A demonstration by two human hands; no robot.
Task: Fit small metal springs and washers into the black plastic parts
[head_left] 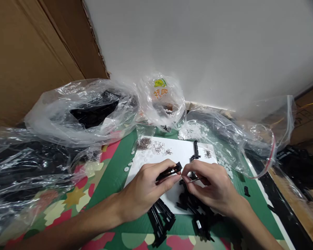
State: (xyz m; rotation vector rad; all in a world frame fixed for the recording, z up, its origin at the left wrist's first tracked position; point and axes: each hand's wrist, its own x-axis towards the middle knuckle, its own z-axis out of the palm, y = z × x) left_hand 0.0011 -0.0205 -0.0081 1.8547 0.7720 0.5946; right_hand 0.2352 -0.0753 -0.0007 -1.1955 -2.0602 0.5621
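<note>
My left hand point(148, 180) is closed around a long black plastic part point(169, 172), whose blocky end sticks out past the fingertips. Close to that end, my right hand point(211, 180) pinches a thin, light metal-looking tool point(194, 180); its exact kind is too small to make out. Both sets of fingertips nearly meet over a white sheet point(181, 147). More black plastic parts point(160, 222) lie below my left hand. A dark heap of similar pieces point(198, 218) is partly hidden beneath my right hand, and another black piece point(195, 149) lies beyond it.
Small dark springs or wire bits point(158, 147) are spread on the sheet. White discs point(139, 159) lie at its left, and more white pieces point(194, 131) are heaped behind. Clear plastic bags point(86, 114) surround the green mat point(104, 187). A cardboard box point(28, 62) stands left.
</note>
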